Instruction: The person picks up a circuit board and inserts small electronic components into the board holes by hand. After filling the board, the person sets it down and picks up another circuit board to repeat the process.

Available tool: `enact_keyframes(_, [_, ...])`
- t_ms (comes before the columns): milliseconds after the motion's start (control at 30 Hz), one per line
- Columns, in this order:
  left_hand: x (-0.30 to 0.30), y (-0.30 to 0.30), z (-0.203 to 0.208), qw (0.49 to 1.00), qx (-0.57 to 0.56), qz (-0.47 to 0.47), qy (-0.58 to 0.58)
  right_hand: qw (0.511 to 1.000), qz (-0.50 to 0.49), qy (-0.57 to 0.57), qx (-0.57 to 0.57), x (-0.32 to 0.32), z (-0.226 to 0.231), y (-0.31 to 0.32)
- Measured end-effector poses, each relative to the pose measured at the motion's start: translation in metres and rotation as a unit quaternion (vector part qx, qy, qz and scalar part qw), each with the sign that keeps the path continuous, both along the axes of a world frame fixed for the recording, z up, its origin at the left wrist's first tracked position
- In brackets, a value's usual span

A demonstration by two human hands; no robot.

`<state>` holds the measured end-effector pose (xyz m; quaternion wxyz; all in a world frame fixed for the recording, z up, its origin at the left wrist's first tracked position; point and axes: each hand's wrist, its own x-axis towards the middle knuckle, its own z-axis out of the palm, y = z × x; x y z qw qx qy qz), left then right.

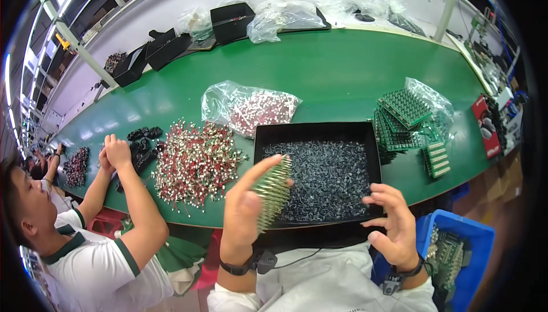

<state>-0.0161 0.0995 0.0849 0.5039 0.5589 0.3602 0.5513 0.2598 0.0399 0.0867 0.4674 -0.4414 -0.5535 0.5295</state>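
My left hand (241, 216) is closed on a circuit board panel (275, 193) bristling with rows of small pale pins. The panel is tilted on edge above the left side of a black tray (375, 149). Many tiny dark components with metal legs (325, 178) cover the tray's bottom. By the tray's right front corner is my right hand (395, 229), with its fingers curved and apart and nothing visible between them. Dark straps with small devices circle both my wrists.
Left of the tray lies a heap of red wires with white connectors (197, 163), with a clear bag of more (260, 109) behind. Green circuit boards (399, 112) are stacked at right, above a blue crate (479, 243). A co-worker (97, 249) sits left. Black bins (233, 22) line the back.
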Motion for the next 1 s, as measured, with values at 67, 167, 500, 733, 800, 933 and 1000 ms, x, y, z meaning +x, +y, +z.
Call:
enact_keyframes(67, [-0.004,-0.002,-0.001,0.994,-0.055,-0.030,-0.087,0.992,-0.082,-0.078,0.054,0.005,0.001,-0.003])
enact_keyframes(167, [0.002,-0.002,-0.010,0.992,-0.034,-0.018,-0.117,0.876,-0.238,-0.283,0.309,0.022,-0.004,0.001])
enact_keyframes(500, [0.019,-0.010,-0.011,0.976,-0.025,-0.025,-0.215,0.850,-0.017,-0.287,0.441,-0.053,0.009,0.033])
enact_keyframes(733, [0.009,-0.009,0.010,0.993,-0.036,-0.043,-0.106,0.871,-0.046,-0.288,0.396,-0.046,-0.002,0.031])
enact_keyframes(800, [0.012,-0.007,0.008,0.998,-0.016,-0.010,-0.058,0.865,-0.052,-0.294,0.403,-0.046,0.001,0.038])
enact_keyframes(933, [0.020,0.000,0.002,0.991,-0.030,-0.011,-0.126,0.866,-0.043,-0.299,0.399,-0.047,-0.001,0.040])
enact_keyframes(1000, [0.026,-0.001,0.002,0.996,-0.007,0.013,-0.085,0.869,-0.041,-0.300,0.392,-0.048,-0.002,0.039])
